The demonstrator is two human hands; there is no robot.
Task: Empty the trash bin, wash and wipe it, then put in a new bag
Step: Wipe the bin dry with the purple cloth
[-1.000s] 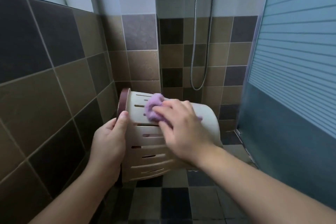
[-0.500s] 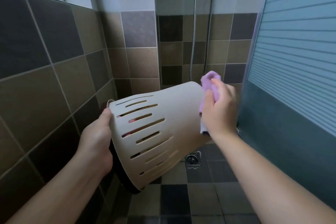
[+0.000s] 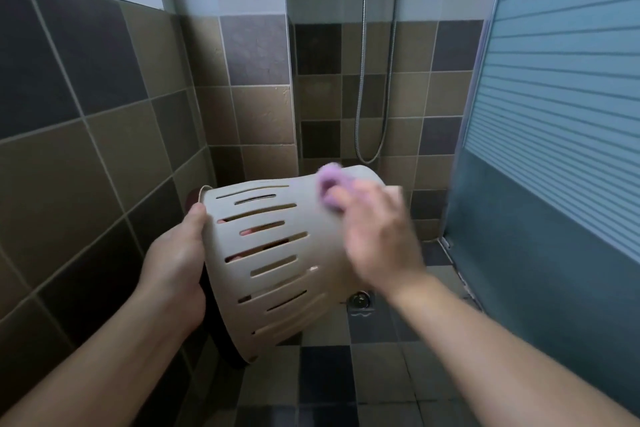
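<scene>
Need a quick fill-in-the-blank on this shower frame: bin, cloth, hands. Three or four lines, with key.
1. The left hand grips the slotted beige bin at its ____ end.
2. The right hand presses a ____ cloth against the bin's outer wall.
3. The bin is held tipped on its ____, off the floor.
4. Beyond the bin, a round ____ sits in the tiled floor.

Missing words: rim; purple; side; drain

One bin point(image 3: 277, 253), one cloth point(image 3: 329, 184), two hands point(image 3: 176, 263).
</scene>
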